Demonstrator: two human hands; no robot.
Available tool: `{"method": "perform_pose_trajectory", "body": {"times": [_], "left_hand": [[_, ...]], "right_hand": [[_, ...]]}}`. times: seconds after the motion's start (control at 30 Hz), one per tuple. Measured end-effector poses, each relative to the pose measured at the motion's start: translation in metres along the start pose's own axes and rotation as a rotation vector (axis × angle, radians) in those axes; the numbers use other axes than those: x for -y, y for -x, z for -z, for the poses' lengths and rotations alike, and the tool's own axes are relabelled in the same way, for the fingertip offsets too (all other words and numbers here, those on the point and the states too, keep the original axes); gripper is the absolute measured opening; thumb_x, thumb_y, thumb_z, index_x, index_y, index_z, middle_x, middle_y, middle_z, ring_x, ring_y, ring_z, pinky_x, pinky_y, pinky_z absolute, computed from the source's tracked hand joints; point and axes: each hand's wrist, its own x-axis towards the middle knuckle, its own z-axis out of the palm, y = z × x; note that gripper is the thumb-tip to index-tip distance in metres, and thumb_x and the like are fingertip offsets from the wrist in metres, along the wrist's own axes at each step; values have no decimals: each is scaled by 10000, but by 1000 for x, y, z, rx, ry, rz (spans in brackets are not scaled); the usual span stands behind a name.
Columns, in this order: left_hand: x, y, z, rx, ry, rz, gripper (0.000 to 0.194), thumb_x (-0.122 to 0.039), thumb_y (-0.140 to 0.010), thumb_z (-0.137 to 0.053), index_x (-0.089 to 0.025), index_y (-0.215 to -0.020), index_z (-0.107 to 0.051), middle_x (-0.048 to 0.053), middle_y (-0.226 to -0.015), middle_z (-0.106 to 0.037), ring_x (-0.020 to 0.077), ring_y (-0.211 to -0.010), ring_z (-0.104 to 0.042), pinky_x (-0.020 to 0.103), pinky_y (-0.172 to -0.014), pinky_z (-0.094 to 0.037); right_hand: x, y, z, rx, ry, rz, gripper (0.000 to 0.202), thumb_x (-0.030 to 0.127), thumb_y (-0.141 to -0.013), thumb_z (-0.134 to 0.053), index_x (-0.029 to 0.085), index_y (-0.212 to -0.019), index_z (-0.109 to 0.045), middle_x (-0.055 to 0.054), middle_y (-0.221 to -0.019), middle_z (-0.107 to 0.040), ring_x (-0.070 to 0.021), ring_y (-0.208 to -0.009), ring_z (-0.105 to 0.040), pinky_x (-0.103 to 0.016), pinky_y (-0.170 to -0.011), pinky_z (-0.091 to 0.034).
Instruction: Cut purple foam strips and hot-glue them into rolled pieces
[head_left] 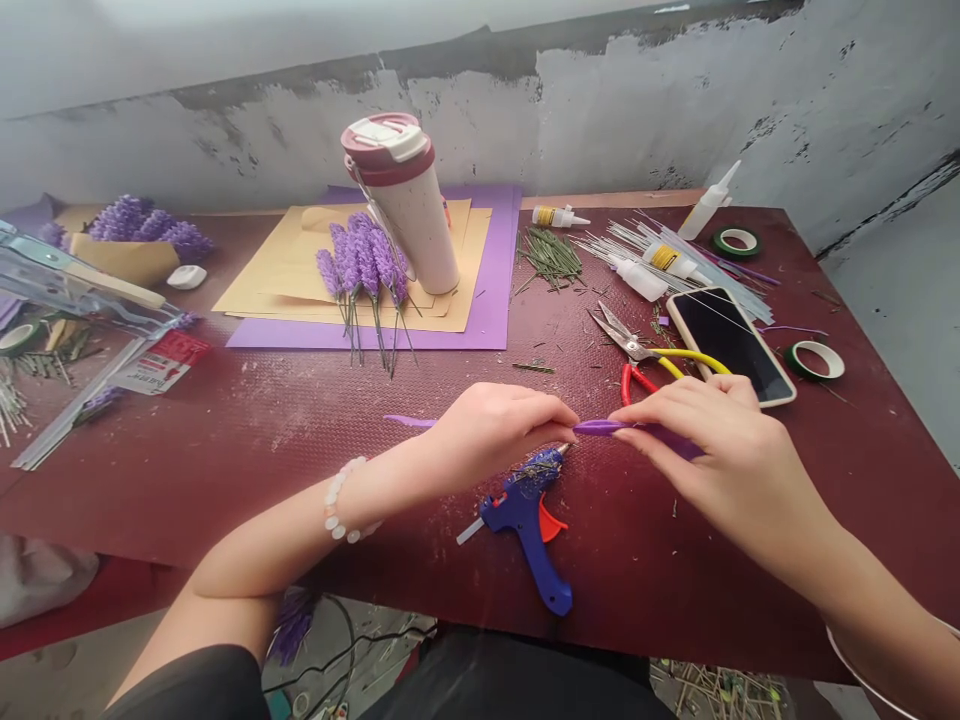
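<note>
Stretched between my two hands is a purple strip [598, 427], perhaps paper or felt; I cannot tell which. My left hand [499, 420] pinches it, and a tail of it sticks out left of that hand. My right hand [709, 430] pinches the same strip a short way to the right, with more purple showing under the fingers. Below my left hand lies a blue glue gun [529, 530] with an orange trigger and a glue stick in its back. Open pliers [634, 345] with red and yellow handles lie just beyond my right hand.
Purple flower stems [364, 265] and a tumbler [412, 220] stand on tan paper [262, 270]. Farther right are cut green stems [551, 258], wires, glue bottles [709, 202], a phone [731, 340] and green tape rolls [817, 360]. A clear rack [82, 270] stands left.
</note>
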Motion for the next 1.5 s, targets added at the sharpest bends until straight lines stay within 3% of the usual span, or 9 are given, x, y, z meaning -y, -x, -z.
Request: {"method": "perform_pose_trajectory", "body": {"times": [0.07, 0.23, 0.33, 0.5, 0.73, 0.97, 1.17, 1.4, 1.5], "left_hand": [[0, 0, 3, 15, 62, 22, 150, -269, -913, -736, -168, -1024, -737, 33, -881, -818, 138, -749, -762, 204, -706, -561], [4, -1, 15, -28, 171, 84, 697, -402, -727, -879, -172, -1337, -631, 146, -1336, -713, 239, -1145, -739, 333, -995, -587], [3, -3, 24, -65, 142, 59, 596, -381, -759, -858, -157, -1281, -677, 171, -1442, -633, 248, -1281, -663, 365, -1083, -544], [-4, -10, 39, -256, 137, 160, 65, -196, -908, -731, -182, -938, -787, 75, -1192, -779, 170, -1066, -730, 317, -977, -571], [-2, -21, 36, -241, 227, 255, 137, -187, -765, -857, -188, -670, -758, 21, -843, -779, 163, -873, -701, 301, -829, -548], [1, -28, 24, -146, 274, 167, 120, -167, -827, -809, -187, -719, -759, 13, -849, -790, 146, -851, -712, 286, -819, -537], [12, -31, 8, -164, -23, 81, 155, -151, -960, -656, -201, -869, -771, 13, -972, -818, 154, -913, -713, 362, -949, -463], [5, -31, 9, -163, 12, 137, 223, -232, -752, -886, -192, -663, -686, -35, -774, -777, 161, -824, -683, 320, -806, -447], [6, -31, 8, -182, 30, 126, 245, -294, -786, -863, -188, -654, -686, -31, -754, -773, 155, -788, -690, 333, -833, -465]], "right_hand": [[0, 0, -1, -14, -9, 4, 177, 220, -1011, -558, 259, -881, -671, 8, -763, -776, -212, -701, -686, -404, -773, -390], [-4, 2, -2, -52, -23, -35, 154, 230, -1002, -564, 256, -882, -658, -11, -792, -784, -238, -755, -711, -419, -789, -402], [-5, 4, -1, -37, -32, -60, 161, 249, -1000, -565, 266, -876, -666, -11, -798, -789, -243, -762, -713, -428, -793, -407], [-6, 5, -2, -39, -15, -39, 175, 251, -1013, -555, 252, -879, -666, -15, -780, -783, -237, -745, -710, -421, -795, -401], [-8, 4, -6, -34, 26, 9, 214, 254, -1037, -538, 234, -865, -664, 3, -773, -780, -202, -708, -689, -388, -782, -386], [-10, 3, -7, -21, 32, 22, 218, 251, -1043, -532, 235, -865, -657, 10, -774, -781, -195, -712, -687, -374, -756, -375], [-14, 3, -9, -22, 14, 60, 191, 235, -1038, -548, 217, -905, -684, 4, -791, -771, -188, -718, -677, -368, -765, -398], [-17, 5, -9, -30, 34, 89, 202, 216, -1041, -536, 218, -914, -694, 1, -786, -768, -188, -720, -673, -368, -763, -392], [-17, 4, -10, -35, 27, 109, 212, 214, -1046, -527, 215, -909, -689, 2, -781, -768, -185, -716, -677, -373, -778, -393]]}}
